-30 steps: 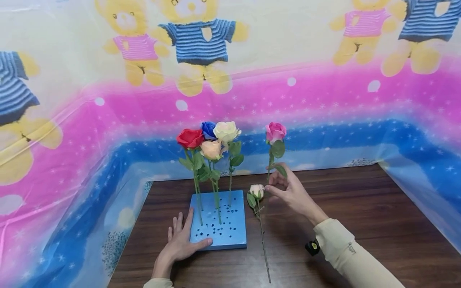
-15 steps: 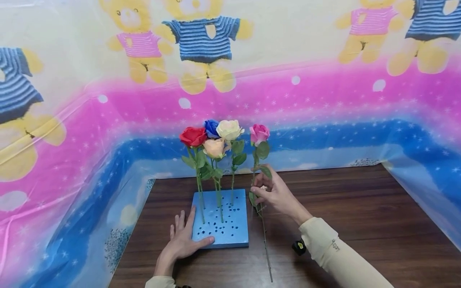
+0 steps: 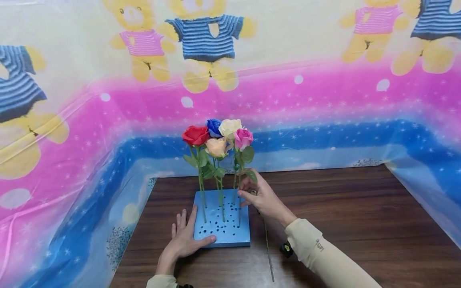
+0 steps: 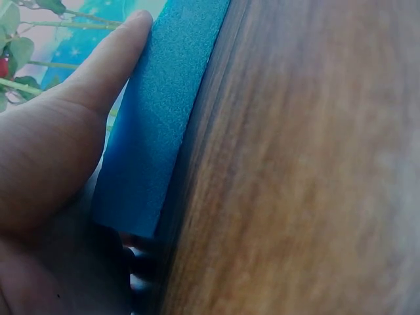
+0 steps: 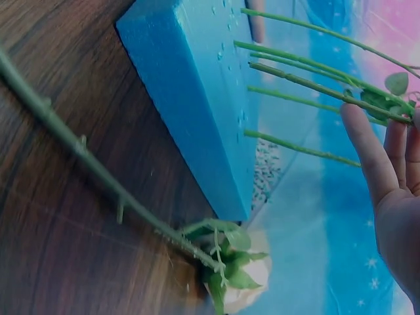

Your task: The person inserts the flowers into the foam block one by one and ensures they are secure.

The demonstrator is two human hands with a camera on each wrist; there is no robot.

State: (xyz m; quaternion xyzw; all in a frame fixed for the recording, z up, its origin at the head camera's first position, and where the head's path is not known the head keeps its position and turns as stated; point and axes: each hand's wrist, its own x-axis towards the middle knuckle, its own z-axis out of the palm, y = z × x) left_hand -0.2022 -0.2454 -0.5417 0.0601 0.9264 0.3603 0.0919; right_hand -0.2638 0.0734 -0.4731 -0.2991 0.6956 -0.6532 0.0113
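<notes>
My right hand (image 3: pixel 265 198) pinches the stem of a pink rose (image 3: pixel 243 139), upright over the right side of a blue foam block (image 3: pixel 235 239). In the right wrist view the bare lower end of this stem (image 5: pixel 295 80) is right at the block's holed face. Red (image 3: pixel 195 135), blue (image 3: pixel 213 127), cream (image 3: pixel 230 128) and peach (image 3: pixel 216 147) roses stand in the block. My left hand (image 3: pixel 183 239) rests against the block's left side, fingers straight, thumb over its front left corner. In the left wrist view the thumb (image 4: pixel 105 69) lies along the block's edge.
Another pale rose (image 5: pixel 252 282) lies on the brown wooden table (image 3: pixel 342 224), right of the block, its stem (image 3: pixel 268 248) running toward the front. My right hand hides its bloom in the head view. Behind the table hangs a printed bear cloth (image 3: pixel 273 92).
My right hand has carried the pink rose leftward, from beyond the lying rose to over the block. The left hand stays in place on the block.
</notes>
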